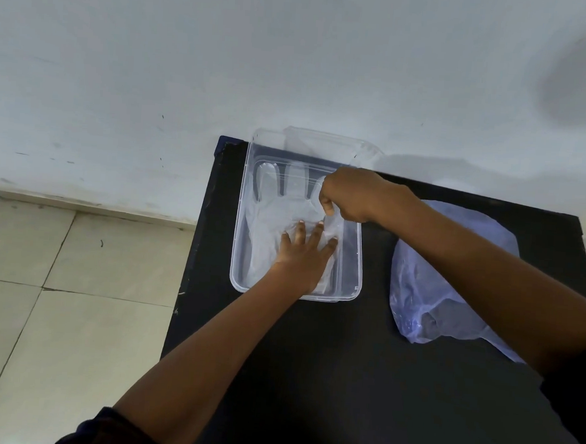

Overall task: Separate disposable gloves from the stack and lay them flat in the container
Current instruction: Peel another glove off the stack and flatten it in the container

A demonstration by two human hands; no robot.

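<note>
Soft, even, cool-toned light; no hard glare. A large diffuse shadow blurs the wall at upper right, and a fainter one falls behind the clear container. The black table shows little surface detail. Wide-angle distortion bows the floor tiles and table edges. Focus is slightly soft throughout.
</note>
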